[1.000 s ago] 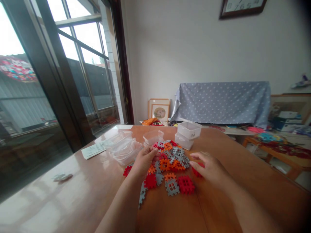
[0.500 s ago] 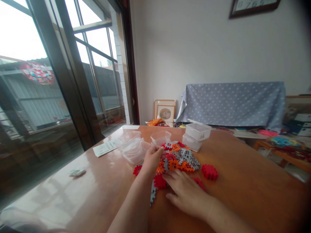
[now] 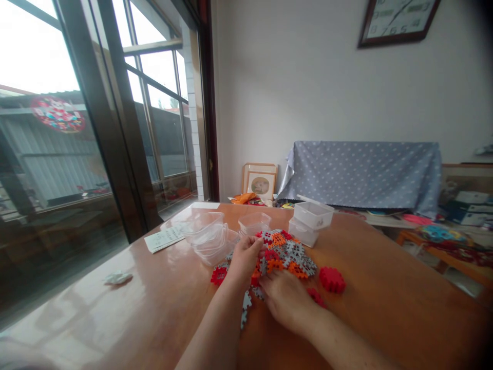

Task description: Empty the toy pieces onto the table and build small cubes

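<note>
A heap of gear-edged plastic interlocking pieces (image 3: pixel 295 254) in grey, orange and red lies on the wooden table (image 3: pixel 370 318). My left hand (image 3: pixel 246 257) is at the heap's left side, thumb and fingers pinched together; what they hold is too small to make out. Just below it, my right hand (image 3: pixel 287 295) has its fingers curled over a red interlocking piece (image 3: pixel 256 278), mostly hidden by both hands. Grey pieces (image 3: pixel 246 306) lie under and beside my wrists. To the right sits a red stack of pieces (image 3: pixel 332 280), and another red piece (image 3: pixel 316 297) shows behind my right hand.
Clear plastic containers (image 3: pixel 211 241) are stacked behind my left hand, with another clear tub (image 3: pixel 254 223) beside them. White boxes (image 3: pixel 313 213) stand at the back right. A paper booklet (image 3: pixel 164 239) and a crumpled wrapper (image 3: pixel 118 278) lie on the left.
My right hand's spread fingers have curled in toward my left hand, over the red piece. That piece has shifted up and uncovers grey pieces. The view has tilted up a little.
</note>
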Tool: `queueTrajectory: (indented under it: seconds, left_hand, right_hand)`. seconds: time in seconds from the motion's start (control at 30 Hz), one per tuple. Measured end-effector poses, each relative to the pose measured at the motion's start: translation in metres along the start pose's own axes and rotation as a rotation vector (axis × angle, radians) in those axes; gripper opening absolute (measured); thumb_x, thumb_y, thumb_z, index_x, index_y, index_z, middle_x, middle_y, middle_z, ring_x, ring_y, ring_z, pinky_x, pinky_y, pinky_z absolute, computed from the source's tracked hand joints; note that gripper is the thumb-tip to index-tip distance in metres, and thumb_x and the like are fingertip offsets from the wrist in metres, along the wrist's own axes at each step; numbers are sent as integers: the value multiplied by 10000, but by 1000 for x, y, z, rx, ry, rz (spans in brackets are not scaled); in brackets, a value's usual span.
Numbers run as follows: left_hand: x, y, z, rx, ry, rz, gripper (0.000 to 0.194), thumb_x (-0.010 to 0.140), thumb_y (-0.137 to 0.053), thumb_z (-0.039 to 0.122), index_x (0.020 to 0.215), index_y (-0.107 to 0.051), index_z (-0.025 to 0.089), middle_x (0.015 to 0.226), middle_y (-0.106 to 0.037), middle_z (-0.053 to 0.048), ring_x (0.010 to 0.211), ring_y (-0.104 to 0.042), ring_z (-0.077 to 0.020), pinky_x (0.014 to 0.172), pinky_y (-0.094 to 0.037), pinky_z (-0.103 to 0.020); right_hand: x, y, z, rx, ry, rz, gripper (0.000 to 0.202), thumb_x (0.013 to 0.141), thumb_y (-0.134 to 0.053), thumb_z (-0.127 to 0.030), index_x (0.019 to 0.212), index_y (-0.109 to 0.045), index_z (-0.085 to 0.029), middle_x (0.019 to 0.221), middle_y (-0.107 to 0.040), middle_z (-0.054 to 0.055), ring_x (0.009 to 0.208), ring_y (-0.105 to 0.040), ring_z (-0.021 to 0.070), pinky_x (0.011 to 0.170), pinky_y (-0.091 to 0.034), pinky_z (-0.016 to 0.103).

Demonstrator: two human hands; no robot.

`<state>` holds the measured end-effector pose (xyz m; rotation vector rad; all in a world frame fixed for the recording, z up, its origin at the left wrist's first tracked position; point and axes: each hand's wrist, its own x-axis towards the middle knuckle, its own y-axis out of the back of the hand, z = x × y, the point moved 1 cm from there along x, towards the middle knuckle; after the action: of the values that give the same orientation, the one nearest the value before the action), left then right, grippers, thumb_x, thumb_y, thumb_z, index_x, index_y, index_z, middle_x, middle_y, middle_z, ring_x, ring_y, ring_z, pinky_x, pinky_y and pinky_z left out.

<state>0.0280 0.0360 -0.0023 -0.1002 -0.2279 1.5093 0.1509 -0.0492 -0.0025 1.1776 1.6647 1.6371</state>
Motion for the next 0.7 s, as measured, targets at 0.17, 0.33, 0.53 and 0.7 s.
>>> queueTrajectory:
  seconds: [0.17, 0.33, 0.53, 0.7]
  left_hand:
    - [-3, -8, -4, 21, -19, -39, 381, 744, -727, 523, 787, -597, 168, 687, -658, -9, 589, -564, -115, 581, -397, -222]
    - [-21, -30, -5, 5, 58, -300, 440, 767, -702, 592, 735, -606, 164, 614, -579, 18, 530, -461, -92, 534, -346, -218]
    - [-35, -48, -7, -37, 139, -383, 399, 680, -809, 492, 734, -600, 156, 593, -557, 29, 508, -452, -75, 533, -349, -209]
    - [-32, -51, -22, -61, 191, -334, 401, 685, -809, 487, 760, -593, 158, 611, -599, 10, 532, -527, -98, 573, -415, -230]
  right_hand:
    - [-14, 10, 39, 354, -124, 220, 340, 1018, -365, -328, 1037, -682, -208, 924, -734, 72, 860, -669, 228, 789, -492, 330]
    - [-31, 17, 77, 720, -190, 299, 415, 1007, -394, -483, 1211, -663, -242, 915, -740, 40, 854, -686, 232, 772, -553, 346]
    - [-47, 14, 95, 690, -257, 423, 370, 986, -456, -451, 1236, -643, -254, 1110, -730, 58, 987, -687, 232, 899, -553, 374]
    - [-57, 12, 93, 336, -175, 487, 557, 860, -653, -368, 1397, -528, -287, 1416, -559, 76, 1308, -522, 276, 1115, -437, 443]
